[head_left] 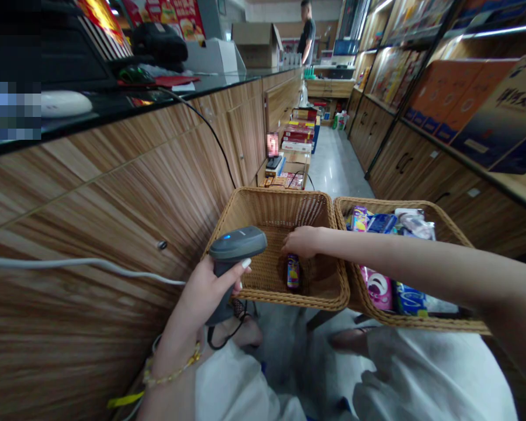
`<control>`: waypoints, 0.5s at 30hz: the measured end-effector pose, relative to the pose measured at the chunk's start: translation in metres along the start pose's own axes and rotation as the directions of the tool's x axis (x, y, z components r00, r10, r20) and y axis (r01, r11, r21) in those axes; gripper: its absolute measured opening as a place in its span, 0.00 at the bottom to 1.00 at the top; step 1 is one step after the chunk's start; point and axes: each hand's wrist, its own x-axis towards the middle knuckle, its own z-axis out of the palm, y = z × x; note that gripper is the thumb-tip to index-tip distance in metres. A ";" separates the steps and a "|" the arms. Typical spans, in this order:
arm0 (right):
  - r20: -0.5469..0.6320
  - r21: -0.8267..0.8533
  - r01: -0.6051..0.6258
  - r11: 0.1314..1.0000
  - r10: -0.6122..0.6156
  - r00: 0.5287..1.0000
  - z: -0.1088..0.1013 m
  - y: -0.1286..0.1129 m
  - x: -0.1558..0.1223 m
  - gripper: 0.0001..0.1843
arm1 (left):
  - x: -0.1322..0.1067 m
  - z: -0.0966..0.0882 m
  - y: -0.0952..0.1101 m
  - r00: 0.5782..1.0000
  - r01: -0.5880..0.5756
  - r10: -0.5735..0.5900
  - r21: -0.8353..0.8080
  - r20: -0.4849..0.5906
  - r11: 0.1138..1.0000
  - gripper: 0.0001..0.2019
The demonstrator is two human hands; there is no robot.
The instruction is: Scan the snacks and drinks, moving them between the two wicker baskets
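Observation:
My left hand [214, 286] is wrapped around the handle of a grey barcode scanner [238, 242], which has a blue light on top. The scanner is over the near left side of a wicker basket [280, 298]. My right hand [301, 241] reaches down into that basket, its fingers curled at the upper end of a small purple-and-yellow packet [293, 272]; the fingertips are partly hidden. My right forearm crosses above a second wicker basket [390, 204], which holds several packaged goods, among them a similar purple packet [359, 218] and a pink pack [379, 289].
A wooden counter [114, 193] runs along my left, with a white cable [83, 266] in front of it. Stacked boxes [298, 134] stand beyond the baskets. Shelves with orange boxes [460, 93] line the right. Farther back, a person [307, 35] stands by the counter.

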 end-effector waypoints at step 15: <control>0.015 -0.083 0.019 0.996 -0.018 1.000 0.010 -0.008 0.024 0.12 | -0.002 0.002 0.009 1.000 -0.014 0.014 -0.029 -0.007 0.999 0.17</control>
